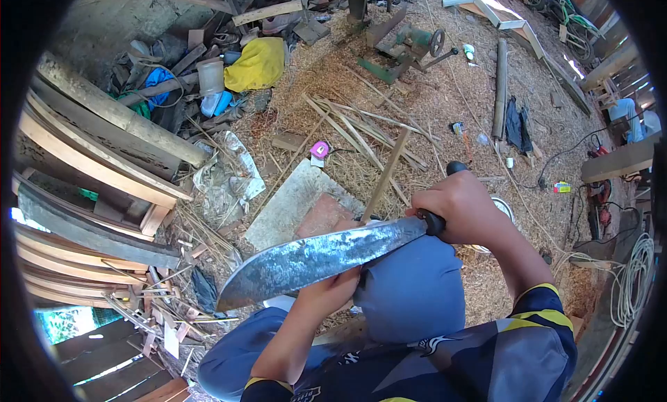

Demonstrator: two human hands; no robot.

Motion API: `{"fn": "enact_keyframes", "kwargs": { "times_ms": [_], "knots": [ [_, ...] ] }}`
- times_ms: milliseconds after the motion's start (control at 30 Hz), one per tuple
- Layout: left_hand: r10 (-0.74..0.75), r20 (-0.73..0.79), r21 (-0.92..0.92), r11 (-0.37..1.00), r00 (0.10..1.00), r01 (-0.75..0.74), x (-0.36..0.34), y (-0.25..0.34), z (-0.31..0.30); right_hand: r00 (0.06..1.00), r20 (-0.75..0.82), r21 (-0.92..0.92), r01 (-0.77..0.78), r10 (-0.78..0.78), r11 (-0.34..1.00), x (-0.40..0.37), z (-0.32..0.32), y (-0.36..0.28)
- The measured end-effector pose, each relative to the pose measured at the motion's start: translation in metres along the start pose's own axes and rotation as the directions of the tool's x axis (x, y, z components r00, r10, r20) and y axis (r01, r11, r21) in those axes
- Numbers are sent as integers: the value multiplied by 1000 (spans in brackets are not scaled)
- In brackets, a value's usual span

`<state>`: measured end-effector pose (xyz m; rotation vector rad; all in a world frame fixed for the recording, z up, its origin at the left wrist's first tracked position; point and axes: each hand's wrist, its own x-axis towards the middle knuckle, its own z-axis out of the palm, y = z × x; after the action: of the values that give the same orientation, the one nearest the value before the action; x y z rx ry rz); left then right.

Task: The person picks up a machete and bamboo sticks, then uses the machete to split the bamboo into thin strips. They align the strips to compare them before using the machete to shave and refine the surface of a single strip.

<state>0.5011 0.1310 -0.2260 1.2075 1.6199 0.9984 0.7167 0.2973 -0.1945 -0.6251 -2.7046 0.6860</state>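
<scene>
My right hand (pixel 455 204) is closed around the black handle of a machete (pixel 313 259). The wide, worn steel blade extends left across my lap, in front of my raised knee. Behind the blade is my left hand (pixel 332 291), its fingers mostly hidden. A narrow wooden stick (pixel 386 174) rises from behind the blade's upper edge, in line with that hand, which appears closed on its hidden lower part. Beyond the blade, a pale flat slab (pixel 288 202) and a reddish board piece (pixel 324 216) lie on the ground.
A pink tape measure (pixel 319 150) sits beyond the slab, near loose wood strips (pixel 354 131). Wood shavings cover the ground. Curved timber pieces (pixel 90 169) are stacked at left. A green metal machine (pixel 410 47) stands ahead; a coiled cable (pixel 633 277) hangs at right.
</scene>
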Motion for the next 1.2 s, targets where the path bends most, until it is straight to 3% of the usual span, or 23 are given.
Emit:
{"fn": "enact_keyframes", "kwargs": {
  "times_ms": [100,167,300,400,500,667,733,800,900,1200],
  "knots": [
    [-69,29,-96,993,997,71,1,8,-2,1000,3,-41,-3,3,999,1,3,-1],
    [182,-63,-141,972,981,-189,-3,-7,4,1000,-5,-22,0,-1,1000,2,5,-1],
    [-25,49,-214,976,998,35,-8,1,-4,1000,5,-15,5,-5,1000,5,6,-3],
    [-42,51,-204,978,998,52,-9,2,-5,1000,14,-46,18,-17,999,7,5,-4],
    [39,62,-186,982,997,-27,-7,-4,-7,1000,13,-35,13,-13,999,7,6,-4],
    [-6,57,-233,972,998,19,-7,1,-5,1000,14,-44,7,-6,999,6,6,-5],
    [48,31,-213,976,998,-40,-6,1,-5,1000,13,-48,8,-7,999,7,7,-5],
    [203,-33,-112,972,979,-205,-5,0,-4,1000,5,-50,9,-9,999,7,9,-4],
    [151,-54,-57,986,987,-154,-10,1,-3,1000,-3,-33,-3,2,999,5,9,-4],
    [122,-6,-125,985,992,-122,-7,5,-1,1000,3,-1,0,0,1000,3,9,-1]
  ]
}}
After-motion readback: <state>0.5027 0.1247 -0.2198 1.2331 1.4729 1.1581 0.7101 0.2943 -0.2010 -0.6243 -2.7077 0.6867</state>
